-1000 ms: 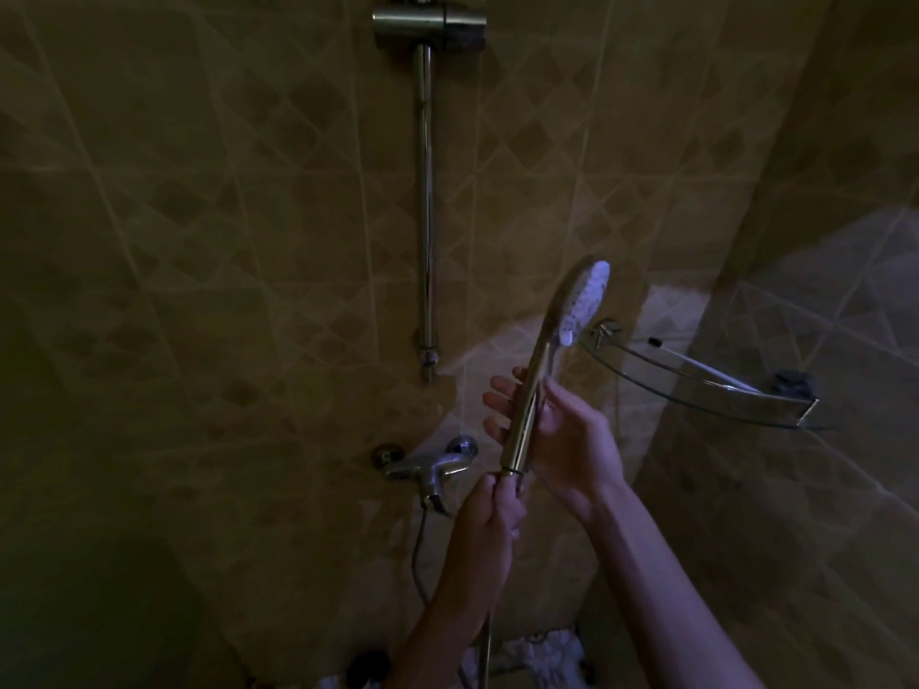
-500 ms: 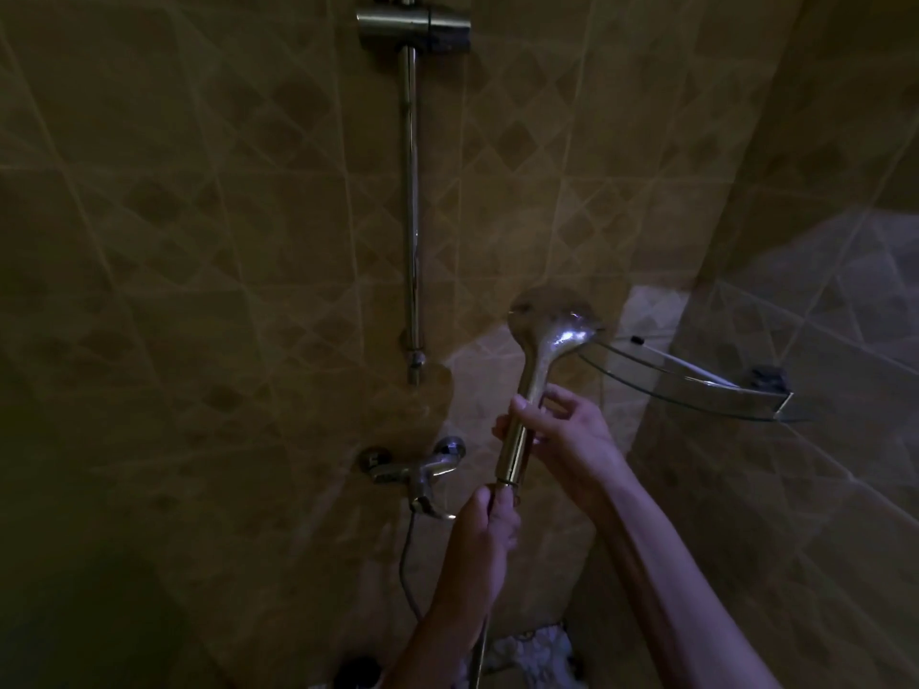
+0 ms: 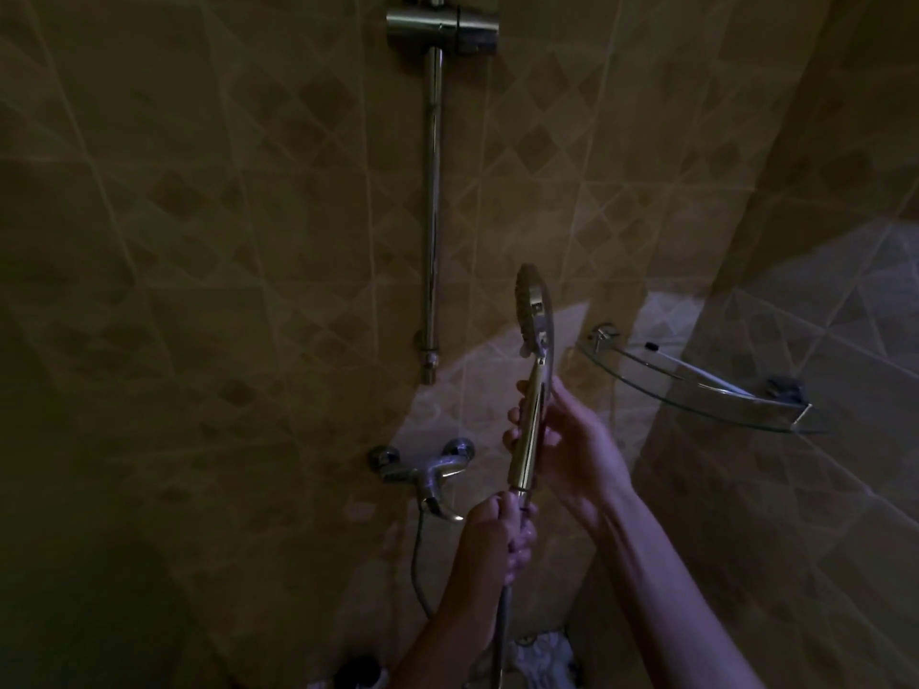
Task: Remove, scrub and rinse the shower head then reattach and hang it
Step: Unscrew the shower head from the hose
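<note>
My right hand (image 3: 572, 455) wraps the upright chrome shower head (image 3: 532, 370) by its handle; my left hand (image 3: 497, 534) grips the metal hose (image 3: 500, 634) just below.

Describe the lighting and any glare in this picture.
Head view: very dim overall; a pale light patch falls on the tiled wall behind the shower head; small bright glints on its handle and the tap; corners sink into near black; wide-angle bending at edges.
</note>
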### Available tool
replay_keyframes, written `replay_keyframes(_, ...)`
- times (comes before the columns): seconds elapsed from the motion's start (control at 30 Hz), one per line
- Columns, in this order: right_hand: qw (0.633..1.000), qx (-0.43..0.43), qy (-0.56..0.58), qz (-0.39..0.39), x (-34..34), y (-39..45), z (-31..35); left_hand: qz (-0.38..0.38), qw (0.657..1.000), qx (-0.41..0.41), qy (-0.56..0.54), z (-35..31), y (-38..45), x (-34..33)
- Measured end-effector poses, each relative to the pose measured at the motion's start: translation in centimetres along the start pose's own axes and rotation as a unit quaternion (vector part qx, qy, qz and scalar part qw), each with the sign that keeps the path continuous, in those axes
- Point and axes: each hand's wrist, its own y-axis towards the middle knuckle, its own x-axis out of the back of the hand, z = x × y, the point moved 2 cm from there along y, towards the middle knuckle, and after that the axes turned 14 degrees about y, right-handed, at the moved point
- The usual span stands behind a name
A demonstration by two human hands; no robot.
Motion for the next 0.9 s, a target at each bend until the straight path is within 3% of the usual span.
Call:
replay_keyframes(0.07, 0.993, 0.04, -0.11, -0.031, -0.6, -0.1, 0.1, -0.009, 1.0, 0.017, 0.003, 0.0, -0.1, -0.1)
replay_keyframes(0.13, 0.987, 0.049, -0.144, -0.05, -0.6, 0.0, 0.3, -0.013, 1.0, 0.025, 0.008, 0.1, -0.2, -0.2)
replay_keyframes(0.27, 0.994, 0.032, -0.079, -0.065, -0.5, 0.6, 0.0, -0.014, 0.999, 0.024, 0.034, 0.1, 0.1, -0.2)
replay_keyframes(0.43, 0.999, 0.017, 0.027, 0.001, -0.7, 0.4, -0.6, -0.028, 0.999, 0.019, 0.041, 0.3, 0.6, 0.1)
replay_keyframes(0.63, 0.988, 0.068, -0.117, -0.069, 0.3, 0.2, -0.5, -0.015, 0.998, 0.027, 0.062, 0.9, 0.9, -0.2)
replay_keyframes(0.9, 0.985, 0.075, -0.122, -0.091, 1.4, -0.2, 0.3, -0.011, 0.996, 0.024, 0.087, 1.6, 1.0, -0.7)
